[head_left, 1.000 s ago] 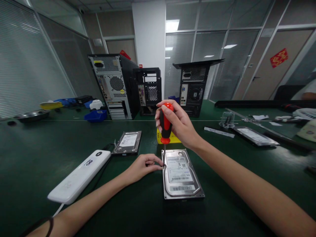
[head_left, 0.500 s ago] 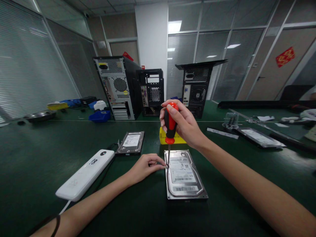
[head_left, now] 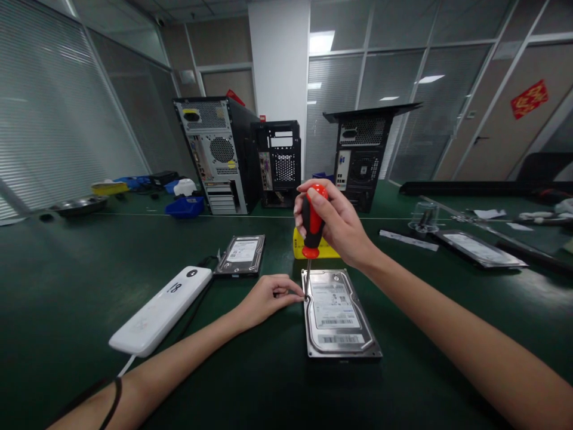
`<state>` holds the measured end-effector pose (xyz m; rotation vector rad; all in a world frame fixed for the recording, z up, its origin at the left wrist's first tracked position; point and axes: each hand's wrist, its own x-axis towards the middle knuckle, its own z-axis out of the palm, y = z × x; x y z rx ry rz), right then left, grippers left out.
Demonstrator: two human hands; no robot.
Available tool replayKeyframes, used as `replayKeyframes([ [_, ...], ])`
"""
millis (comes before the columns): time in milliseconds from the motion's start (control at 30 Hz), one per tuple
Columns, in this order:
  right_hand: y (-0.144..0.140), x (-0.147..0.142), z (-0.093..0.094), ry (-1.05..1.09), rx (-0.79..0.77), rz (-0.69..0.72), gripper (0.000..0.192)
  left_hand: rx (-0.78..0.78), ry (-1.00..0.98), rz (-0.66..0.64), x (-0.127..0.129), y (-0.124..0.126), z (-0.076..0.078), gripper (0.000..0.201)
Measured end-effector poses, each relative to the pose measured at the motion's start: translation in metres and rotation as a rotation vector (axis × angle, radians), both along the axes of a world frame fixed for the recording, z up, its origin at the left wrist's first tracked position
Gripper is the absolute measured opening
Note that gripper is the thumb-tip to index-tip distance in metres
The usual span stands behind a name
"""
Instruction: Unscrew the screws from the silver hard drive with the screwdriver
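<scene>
A silver hard drive with white labels lies flat on the green table. My right hand is wrapped round the red and black handle of a screwdriver, which stands nearly upright. Its shaft reaches down to the drive's left edge, near the upper corner. At that spot my left hand is closed in a pinch, its fingertips against the edge beside the screwdriver tip. Whatever lies between those fingertips is too small to make out.
Behind the drive lies a yellow tray. A second hard drive and a white power bank with a cable are at left. Another drive and a clear cup stand right. Computer cases line the back.
The whole view has shifted slightly, so everything appears a little farther right and higher. Both hands keep their places at the drive, and the screwdriver stays at the same edge.
</scene>
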<state>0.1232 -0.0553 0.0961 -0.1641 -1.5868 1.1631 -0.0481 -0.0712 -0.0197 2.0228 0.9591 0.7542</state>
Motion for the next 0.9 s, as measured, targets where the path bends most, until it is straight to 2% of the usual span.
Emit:
replayKeyframes([
  [433,0.0012,-0.0002,0.0004,-0.004,-0.001,0.004,0.018,0.089,0.038,0.008,-0.0004,-0.0013,0.0017,0.018],
  [900,0.0019,-0.0007,-0.002,0.012,0.015,-0.008,0.016,0.0,-0.014,0.006,-0.0013,-0.0001,0.0014,0.02],
])
